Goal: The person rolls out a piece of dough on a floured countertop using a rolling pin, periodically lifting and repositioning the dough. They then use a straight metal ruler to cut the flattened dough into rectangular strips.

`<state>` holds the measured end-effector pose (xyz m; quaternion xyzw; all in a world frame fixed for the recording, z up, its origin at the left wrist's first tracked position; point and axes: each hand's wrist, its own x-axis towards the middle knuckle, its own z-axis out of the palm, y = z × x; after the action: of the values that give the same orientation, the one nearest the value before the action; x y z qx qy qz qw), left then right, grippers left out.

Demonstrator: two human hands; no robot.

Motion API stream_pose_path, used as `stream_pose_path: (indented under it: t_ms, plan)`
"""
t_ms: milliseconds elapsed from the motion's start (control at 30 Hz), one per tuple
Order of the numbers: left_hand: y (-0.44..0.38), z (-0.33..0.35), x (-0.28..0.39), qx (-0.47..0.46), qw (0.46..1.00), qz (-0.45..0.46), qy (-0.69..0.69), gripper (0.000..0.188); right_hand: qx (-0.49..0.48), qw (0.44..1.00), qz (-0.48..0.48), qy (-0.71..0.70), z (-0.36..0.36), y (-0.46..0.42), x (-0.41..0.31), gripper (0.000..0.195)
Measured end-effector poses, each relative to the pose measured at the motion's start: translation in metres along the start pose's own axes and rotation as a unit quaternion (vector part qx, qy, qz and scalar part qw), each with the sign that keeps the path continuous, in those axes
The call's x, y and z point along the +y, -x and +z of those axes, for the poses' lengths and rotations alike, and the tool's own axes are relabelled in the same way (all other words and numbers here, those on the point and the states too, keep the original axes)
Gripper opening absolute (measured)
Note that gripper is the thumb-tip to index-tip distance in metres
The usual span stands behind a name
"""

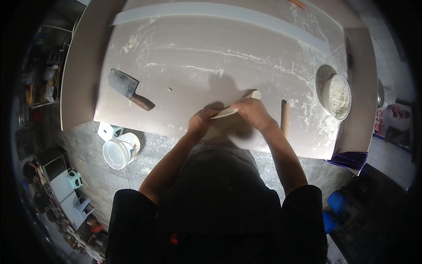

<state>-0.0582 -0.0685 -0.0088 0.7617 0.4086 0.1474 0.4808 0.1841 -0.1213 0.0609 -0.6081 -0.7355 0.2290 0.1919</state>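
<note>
A thin sheet of pale dough [227, 112] hangs between my two hands near the front edge of the floured worktable [184, 36]. My left hand [201, 122] grips its left end, fingers curled over the edge. Further right, my right hand [253, 111] pinches the upper edge, and a pale flap of dough sticks out past the knuckles. Part of the sheet below is in shadow, so its lower outline is hard to make out. A wooden rolling pin [286, 117] lies just right of my right forearm, with a dark strip along its left side.
On the table's left lies a cleaver [127, 86] with a wooden handle. A bowl of flour [339, 97] stands at the right by the raised side board [359, 82]. A white bucket [119, 153] is on the floor at front left. Purple cloth [349, 160] hangs at the right corner.
</note>
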Motion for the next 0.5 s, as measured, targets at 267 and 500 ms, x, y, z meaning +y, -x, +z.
stream_pose_path:
  t_ms: [267, 500]
  plan:
    - [0.045, 0.007, 0.021, -0.097, 0.989, 0.102, 0.046, 0.031, 0.017, 0.999, 0.020, -0.026, -0.043, 0.077, -0.048, 0.018]
    - [0.056, 0.006, 0.047, -0.180, 0.973, 0.140, -0.021, 0.030, -0.019, 0.979, 0.157, -0.129, -0.083, 0.125, -0.098, 0.021]
